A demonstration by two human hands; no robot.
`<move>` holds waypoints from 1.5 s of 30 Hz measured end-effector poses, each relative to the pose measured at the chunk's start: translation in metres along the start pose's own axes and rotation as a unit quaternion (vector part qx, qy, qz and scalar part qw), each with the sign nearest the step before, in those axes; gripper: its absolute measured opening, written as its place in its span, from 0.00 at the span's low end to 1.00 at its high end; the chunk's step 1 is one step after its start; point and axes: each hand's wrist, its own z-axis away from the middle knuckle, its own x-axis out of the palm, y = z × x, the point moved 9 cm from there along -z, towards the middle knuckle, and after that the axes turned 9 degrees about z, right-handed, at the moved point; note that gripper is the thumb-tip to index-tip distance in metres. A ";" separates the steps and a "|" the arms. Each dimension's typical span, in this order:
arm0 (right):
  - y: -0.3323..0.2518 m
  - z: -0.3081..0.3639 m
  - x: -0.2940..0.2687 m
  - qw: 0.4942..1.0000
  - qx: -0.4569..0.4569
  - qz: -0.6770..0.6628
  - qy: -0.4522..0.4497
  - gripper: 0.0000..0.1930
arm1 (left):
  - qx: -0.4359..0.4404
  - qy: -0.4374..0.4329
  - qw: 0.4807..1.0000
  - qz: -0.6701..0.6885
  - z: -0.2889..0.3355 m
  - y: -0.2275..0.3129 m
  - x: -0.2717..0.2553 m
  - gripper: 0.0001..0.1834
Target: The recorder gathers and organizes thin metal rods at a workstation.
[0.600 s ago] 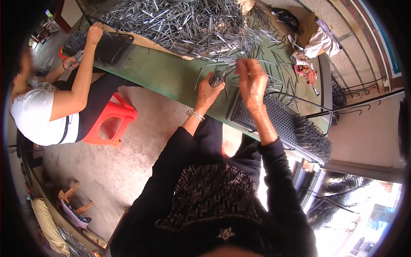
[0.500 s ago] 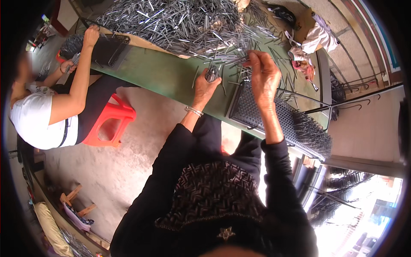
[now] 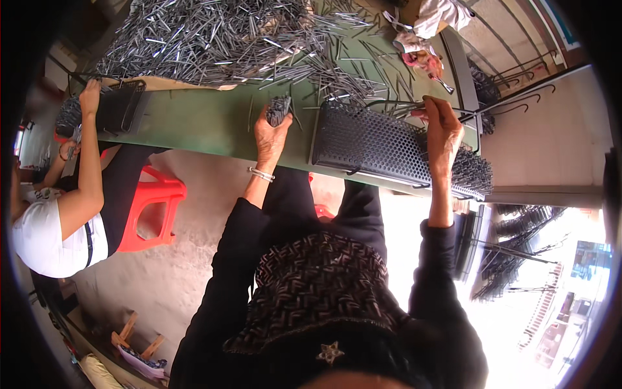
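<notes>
My left hand is closed around a bundle of thin grey metal rods, whose ends point up above the green table. To its right lies a long black perforated rack with rows of round holes. Rods stand packed upright in its right end. My right hand is over the rack, just left of those standing rods, thumb and forefinger pinched together. Whatever is between these fingertips is too small to make out.
A large heap of loose metal rods covers the table's far side, with strays scattered rightward. Crumpled cloths lie at the far right. On the left, a co-worker sits by a red stool and another black rack.
My right hand has moved from the scattered rods to above the rack, near the standing rods. The view has shifted to the right; my left hand keeps its bundle.
</notes>
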 end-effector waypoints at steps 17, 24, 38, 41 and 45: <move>0.055 0.003 -0.029 0.984 -0.041 0.166 0.055 0.09 | -0.331 -0.101 0.788 0.509 0.016 0.012 0.063 0.09; 0.057 0.004 -0.033 0.972 -0.073 0.211 0.067 0.10 | -0.454 -0.187 0.684 0.540 0.102 0.051 0.144 0.16; 0.058 0.016 -0.021 0.938 -0.102 0.320 0.087 0.08 | -0.478 -0.235 0.754 0.384 0.160 0.050 0.180 0.20; 0.064 0.021 -0.013 0.911 -0.132 0.385 0.068 0.09 | -0.478 -0.241 0.755 0.379 0.162 0.048 0.185 0.21; 0.052 0.031 -0.019 0.909 -0.138 0.378 0.110 0.09 | -0.474 -0.251 0.759 0.369 0.165 0.048 0.189 0.21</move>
